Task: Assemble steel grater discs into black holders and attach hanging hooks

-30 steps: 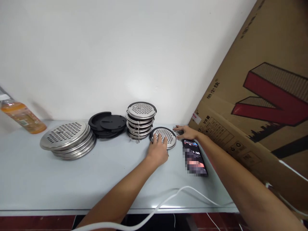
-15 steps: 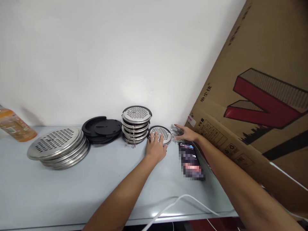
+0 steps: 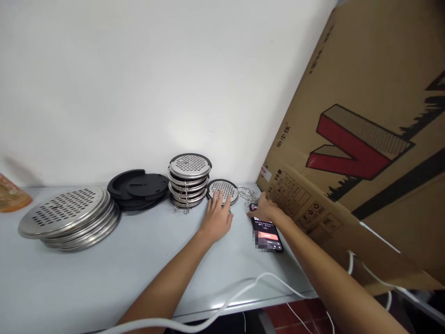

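My left hand [image 3: 218, 218] lies with fingers spread on the near edge of a round perforated metal disc with a black rim [image 3: 223, 190]. Over the top end of a lit phone [image 3: 267, 234] is my right hand [image 3: 263, 208], its thumb and fingers apart; whether it touches the phone I cannot tell. Small wire hooks or clips [image 3: 246, 194] lie loose behind the phone, right of the disc. A stack of similar discs with dangling chains [image 3: 189, 181] stands just left of the single disc.
Farther left are black round plastic parts [image 3: 139, 188] and a pile of larger perforated metal discs [image 3: 74, 215]. An orange bottle [image 3: 14, 197] is at the left edge. A big cardboard box [image 3: 333, 222] leans on the right. A white cable [image 3: 239, 299] crosses the table's front edge.
My right hand has moved from the wire hooks back toward me, over the top of the phone. My left hand stays at the disc. The whole view has shifted slightly.
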A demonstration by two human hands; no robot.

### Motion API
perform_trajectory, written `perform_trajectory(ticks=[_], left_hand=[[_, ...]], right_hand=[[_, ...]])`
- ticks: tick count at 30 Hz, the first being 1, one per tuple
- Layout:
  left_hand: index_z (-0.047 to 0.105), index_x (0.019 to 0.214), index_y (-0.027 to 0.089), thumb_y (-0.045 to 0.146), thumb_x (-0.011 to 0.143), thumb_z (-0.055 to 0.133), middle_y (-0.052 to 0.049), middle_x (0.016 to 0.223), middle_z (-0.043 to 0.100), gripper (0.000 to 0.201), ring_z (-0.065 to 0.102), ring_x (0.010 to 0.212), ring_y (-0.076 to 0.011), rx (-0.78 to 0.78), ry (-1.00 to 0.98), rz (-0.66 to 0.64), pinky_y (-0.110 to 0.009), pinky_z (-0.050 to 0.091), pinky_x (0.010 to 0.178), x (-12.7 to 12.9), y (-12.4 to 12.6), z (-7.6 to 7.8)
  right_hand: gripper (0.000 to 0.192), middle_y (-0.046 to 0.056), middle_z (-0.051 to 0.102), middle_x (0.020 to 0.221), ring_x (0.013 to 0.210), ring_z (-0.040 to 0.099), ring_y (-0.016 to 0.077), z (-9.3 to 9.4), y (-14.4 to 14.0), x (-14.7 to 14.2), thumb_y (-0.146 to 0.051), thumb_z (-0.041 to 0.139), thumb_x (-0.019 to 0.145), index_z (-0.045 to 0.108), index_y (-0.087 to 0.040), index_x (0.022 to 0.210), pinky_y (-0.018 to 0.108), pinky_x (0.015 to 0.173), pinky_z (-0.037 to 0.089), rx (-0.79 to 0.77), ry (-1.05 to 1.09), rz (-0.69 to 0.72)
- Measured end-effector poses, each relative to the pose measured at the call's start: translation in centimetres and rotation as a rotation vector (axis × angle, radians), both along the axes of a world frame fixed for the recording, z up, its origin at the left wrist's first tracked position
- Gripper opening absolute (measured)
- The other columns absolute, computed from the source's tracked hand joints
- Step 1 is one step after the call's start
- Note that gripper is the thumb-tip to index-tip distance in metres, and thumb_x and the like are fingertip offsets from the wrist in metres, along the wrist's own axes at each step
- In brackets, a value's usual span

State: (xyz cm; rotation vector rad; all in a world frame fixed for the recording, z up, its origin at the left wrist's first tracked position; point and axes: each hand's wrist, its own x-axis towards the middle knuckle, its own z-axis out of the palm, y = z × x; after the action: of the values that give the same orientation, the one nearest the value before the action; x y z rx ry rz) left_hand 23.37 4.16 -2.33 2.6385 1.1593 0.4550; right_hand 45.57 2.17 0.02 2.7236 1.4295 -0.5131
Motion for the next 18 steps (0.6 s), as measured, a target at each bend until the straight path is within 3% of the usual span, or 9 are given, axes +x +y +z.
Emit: perform_trajectory(ticks=[2,4,8,11,13,15,17,18], left_hand=[[0.032,0.157,0.018,0.029,0.099,0.046,-0.015,0.169,0.01,0.061,0.007,0.157,-0.0303,0.019,-0.057,-0.182,-0.049,0.025,0.124,-2.9,-1.8,0.1],[0.042,0.152,0.023,0.027,0.099,0.047,-0.011,0.168,0.019,0.053,0.015,0.156,-0.0271,0.029,-0.075,-0.333,-0.046,0.029,0.123,-6.2,-3.2,0.3],[0.065,0.128,0.026,0.024,0.1,0.046,-0.007,0.15,0.053,0.034,0.048,0.14,-0.0213,0.068,-0.128,-0.39,-0.04,0.042,0.115,-13.3,-4.1,1.4],[0.067,0.122,0.026,0.021,0.098,0.045,-0.008,0.133,0.066,0.033,0.058,0.127,-0.0227,0.189,-0.193,-0.294,-0.043,0.048,0.108,-19.4,-3.5,3.3],[0.069,0.117,0.03,0.024,0.096,0.049,-0.006,0.126,0.068,0.029,0.061,0.12,-0.023,0.266,-0.229,-0.183,-0.041,0.05,0.103,-23.9,-2.9,5.5],[0.069,0.112,0.031,0.029,0.097,0.051,-0.002,0.123,0.068,0.024,0.062,0.117,-0.0224,0.31,-0.238,0.007,-0.039,0.049,0.104,-27.9,-2.5,8.2],[0.068,0.108,0.029,0.036,0.098,0.05,0.002,0.119,0.067,0.022,0.062,0.114,-0.0205,0.362,-0.282,0.237,-0.038,0.046,0.107,-31.1,-2.0,10.8],[0.067,0.109,0.028,0.04,0.099,0.048,0.004,0.119,0.065,0.025,0.061,0.114,-0.0192,0.353,-0.261,0.315,-0.036,0.046,0.106,-32.2,-1.7,11.9]], right_hand=[[0.131,0.034,0.03,0.157,0.142,0.04,0.0478,-0.1,-0.6,0.3,-0.064,0.078,0.064,0.01,-0.006,0.16,0.054,0.11,0.042,0.013,0.001,-0.004],[0.126,0.033,0.034,0.156,0.141,0.042,0.0462,-0.3,-1.0,1.0,-0.06,0.077,0.066,0.012,-0.009,0.161,0.052,0.11,0.043,0.011,0.018,0.016],[0.117,0.034,0.045,0.148,0.137,0.05,0.0425,-0.4,-1.6,1.2,-0.047,0.078,0.069,0.016,-0.004,0.159,0.049,0.109,0.044,0.018,-0.013,0.058],[0.101,0.03,0.047,0.149,0.136,0.05,0.0441,1.4,-1.9,-0.8,-0.041,0.075,0.074,0.027,-0.009,0.157,0.052,0.107,0.044,0.133,-0.106,0.214],[0.086,0.024,0.052,0.147,0.131,0.055,0.0393,3.5,-2.1,-2.7,-0.04,0.069,0.08,0.037,-0.016,0.155,0.048,0.106,0.046,0.224,-0.044,0.421],[0.077,0.022,0.059,0.141,0.126,0.059,0.0378,4.6,-3.0,-4.1,-0.041,0.068,0.08,0.047,-0.017,0.15,0.047,0.106,0.047,0.203,0.075,0.566],[0.07,0.018,0.066,0.133,0.12,0.063,0.0385,2.9,-5.7,-4.6,-0.048,0.067,0.081,0.054,-0.023,0.145,0.05,0.102,0.049,0.235,0.224,0.657],[0.067,0.015,0.065,0.135,0.123,0.061,0.0382,0.6,-8.0,-4.4,-0.05,0.067,0.082,0.055,-0.028,0.144,0.052,0.103,0.048,0.329,0.308,0.672]])
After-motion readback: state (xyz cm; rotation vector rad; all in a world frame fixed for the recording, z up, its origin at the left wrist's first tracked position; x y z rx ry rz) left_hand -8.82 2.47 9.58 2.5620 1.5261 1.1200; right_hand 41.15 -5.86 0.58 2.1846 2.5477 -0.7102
